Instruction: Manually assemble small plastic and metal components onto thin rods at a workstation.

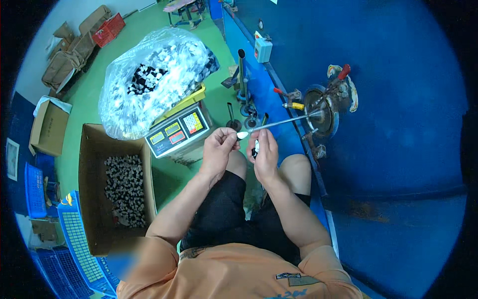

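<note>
Green workshop floor (pixel 194 30) beside a large blue machine (pixel 388 124), seen from above a seated person in an orange shirt and black shorts. Left hand (pixel 217 148): fingers pinched on a small white piece (pixel 242 135), held at the tip of a thin metal rod (pixel 281 122) that projects from the round metal hub (pixel 321 115) of the machine. Right hand (pixel 264 154): fingers curled around a small black-and-white part (pixel 255 148), just beside and below the white piece; the two hands nearly touch above the knees. To the person's left: an open cardboard box (pixel 94 199) holding many small black-and-white parts, a weighing scale (pixel 177 130) with a coloured panel, and on it a clear plastic bag (pixel 149 79) full of similar parts. Blue crates (pixel 74 234) lie at lower left; flattened cartons (pixel 69 55) and a red crate (pixel 110 29) farther off
</note>
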### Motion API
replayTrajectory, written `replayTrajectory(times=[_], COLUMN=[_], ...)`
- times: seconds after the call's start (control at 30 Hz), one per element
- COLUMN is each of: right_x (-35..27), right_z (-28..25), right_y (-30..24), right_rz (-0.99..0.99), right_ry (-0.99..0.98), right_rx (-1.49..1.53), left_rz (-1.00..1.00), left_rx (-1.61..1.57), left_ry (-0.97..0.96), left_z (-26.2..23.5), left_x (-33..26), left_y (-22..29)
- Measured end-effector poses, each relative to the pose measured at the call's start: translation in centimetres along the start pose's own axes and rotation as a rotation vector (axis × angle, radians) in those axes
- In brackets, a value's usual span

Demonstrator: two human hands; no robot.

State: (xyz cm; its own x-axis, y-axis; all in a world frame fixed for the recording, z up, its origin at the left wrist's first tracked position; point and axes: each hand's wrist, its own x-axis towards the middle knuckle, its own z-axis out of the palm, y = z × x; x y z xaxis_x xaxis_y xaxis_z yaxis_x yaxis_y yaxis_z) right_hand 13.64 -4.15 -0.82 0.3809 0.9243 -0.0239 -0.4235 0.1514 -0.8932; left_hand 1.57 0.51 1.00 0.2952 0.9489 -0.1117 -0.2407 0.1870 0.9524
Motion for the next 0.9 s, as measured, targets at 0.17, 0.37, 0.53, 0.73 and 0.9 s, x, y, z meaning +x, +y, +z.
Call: replayTrajectory(times=[0.17,0.37,0.53,0.73,0.9], right_x=[0.0,-0.1,0.0,0.2,0.8], right_z=[0.0,0.1,1.2,1.2,0.5], right_y=[-0.3,-0.5,-0.8,-0.9,-1.4], right_rz=[-0.009,-0.013,-0.044,0.003,0.004], right_ry=[0.013,0.005,-0.010,0.059,0.088], right_rx=[0.013,0.048,-0.075,0.027,0.061], left_rz=[0.002,0.005,0.039,0.065,0.078], left_rx=[-0.007,-0.016,0.030,-0.067,-0.033], left_ry=[-0.018,-0.037,-0.057,-0.038,-0.047], left_z=[0.5,0.9,1.4,2.0,2.5], left_x=[0.0,0.0,0.3,0.1,-0.7], left_y=[0.5,0.9,1.2,0.6,0.9])
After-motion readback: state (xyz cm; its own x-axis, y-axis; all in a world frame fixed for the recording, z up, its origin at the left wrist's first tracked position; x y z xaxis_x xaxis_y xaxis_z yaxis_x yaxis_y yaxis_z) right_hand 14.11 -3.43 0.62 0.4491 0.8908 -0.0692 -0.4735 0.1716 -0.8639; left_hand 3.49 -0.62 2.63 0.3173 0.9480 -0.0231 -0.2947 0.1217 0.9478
